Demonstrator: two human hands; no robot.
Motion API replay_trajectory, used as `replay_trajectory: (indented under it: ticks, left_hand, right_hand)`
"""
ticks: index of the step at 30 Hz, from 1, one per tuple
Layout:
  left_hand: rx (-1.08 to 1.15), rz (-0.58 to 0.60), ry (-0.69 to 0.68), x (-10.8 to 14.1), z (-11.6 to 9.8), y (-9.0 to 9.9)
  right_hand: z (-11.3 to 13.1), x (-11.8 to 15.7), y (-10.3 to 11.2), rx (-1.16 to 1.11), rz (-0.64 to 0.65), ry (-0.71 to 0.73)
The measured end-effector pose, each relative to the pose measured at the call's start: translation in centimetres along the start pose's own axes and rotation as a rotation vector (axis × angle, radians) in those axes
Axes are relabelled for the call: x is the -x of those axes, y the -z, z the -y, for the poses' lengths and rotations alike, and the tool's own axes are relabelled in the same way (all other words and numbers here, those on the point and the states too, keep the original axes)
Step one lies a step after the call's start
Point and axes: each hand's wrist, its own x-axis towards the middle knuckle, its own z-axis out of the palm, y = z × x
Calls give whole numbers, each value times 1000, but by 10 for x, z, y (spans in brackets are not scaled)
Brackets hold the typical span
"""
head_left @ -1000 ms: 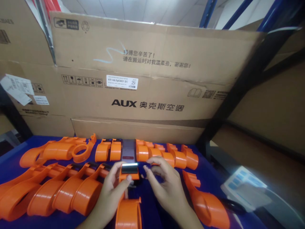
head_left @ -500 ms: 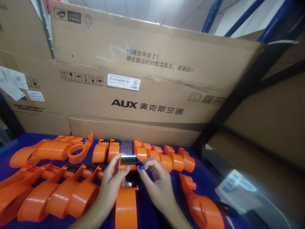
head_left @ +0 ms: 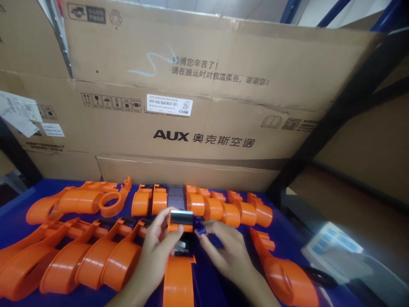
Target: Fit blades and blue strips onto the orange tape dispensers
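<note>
My left hand (head_left: 161,245) is closed around the orange head of a tape dispenser (head_left: 179,279), its thumb pressed on the front below a dark strip with a serrated metal blade (head_left: 181,211). The dispenser's wide orange ring extends down toward me; a black part with a shiny metal piece lies between head and ring. At the right end of the blade, my right hand (head_left: 223,247) pinches a small dark blue piece (head_left: 200,227) between thumb and fingers. Whether this piece touches the dispenser is hard to tell.
Several orange tape dispensers (head_left: 92,264) lie in rows on the blue table (head_left: 47,185). Another dispenser (head_left: 287,277) rests at the right. A phone (head_left: 177,197) stands in the back row. Behind rises a large cardboard box (head_left: 204,115); a dark rack post (head_left: 319,128) slants at the right.
The whole view has shifted slightly, so the scene sits further right. The left hand keeps its hold; the right hand with the blue piece has moved slightly away from the blade's end.
</note>
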Motion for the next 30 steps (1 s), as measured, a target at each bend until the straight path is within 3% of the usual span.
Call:
replay_trajectory:
  ticks: [5, 17, 24, 30]
  left_hand:
    - [21, 35, -48, -1, 0, -1]
    - [42, 16, -113, 1, 8, 3]
    - [11, 10, -112, -2, 9, 5]
    - [-22, 10, -133, 0, 10, 5]
  right_hand:
    - [-3, 2, -5, -39, -21, 24]
    - [-2, -1, -10, -78, 80, -26]
    - [9, -2, -8, -105, 43, -57]
    - [4, 0, -14, -73, 32, -23]
